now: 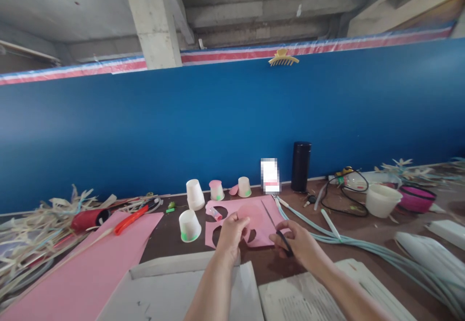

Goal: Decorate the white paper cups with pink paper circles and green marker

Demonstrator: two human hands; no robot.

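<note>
Pinched in my left hand point(231, 232) is a piece of pink paper point(252, 213) with a rounded outline. My right hand point(293, 243) has its fingers in the handles of a pair of scissors point(285, 242). The scissor blades point up and left, beside the pink paper; whether they touch it I cannot tell. Under both lies a pink sheet point(267, 237) with round holes cut out. A small glue stick point(215, 213) rests on that sheet. Behind it stand paper cups, one with a pink disc on top point(215, 184) and another with a pink disc leaning on it point(233, 190).
More white cups point(189, 225) stand left. A larger pink sheet point(98, 263) carries a red-handled tool point(131, 219). Pale blue strips point(366, 247) run across the right. A black cylinder point(301, 167), a white tub point(382, 200) and a white box point(170, 287) are also around.
</note>
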